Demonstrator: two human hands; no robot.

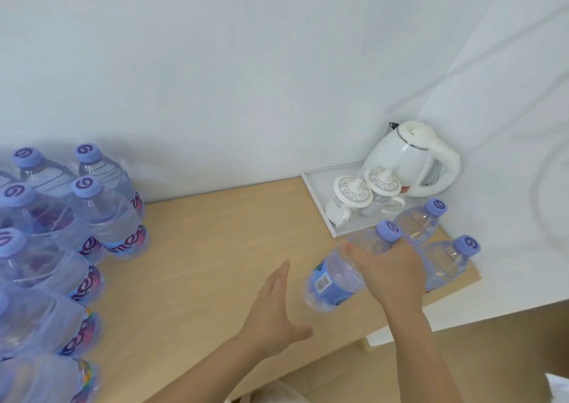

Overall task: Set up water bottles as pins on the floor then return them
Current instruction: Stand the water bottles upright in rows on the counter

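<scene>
Single head-worn wide-angle view, looking forward and steeply down from above onto the bench, close to both hands, wall filling twelve o'clock, bench edge and floor toward five o'clock

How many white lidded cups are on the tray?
2. Both stand on the white tray in front of the kettle: one cup on the left, the other cup right beside it.

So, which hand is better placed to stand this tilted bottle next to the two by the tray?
The right hand. It already grips the tilted bottle, close to the two standing bottles. The left hand is open and holds nothing.
</scene>
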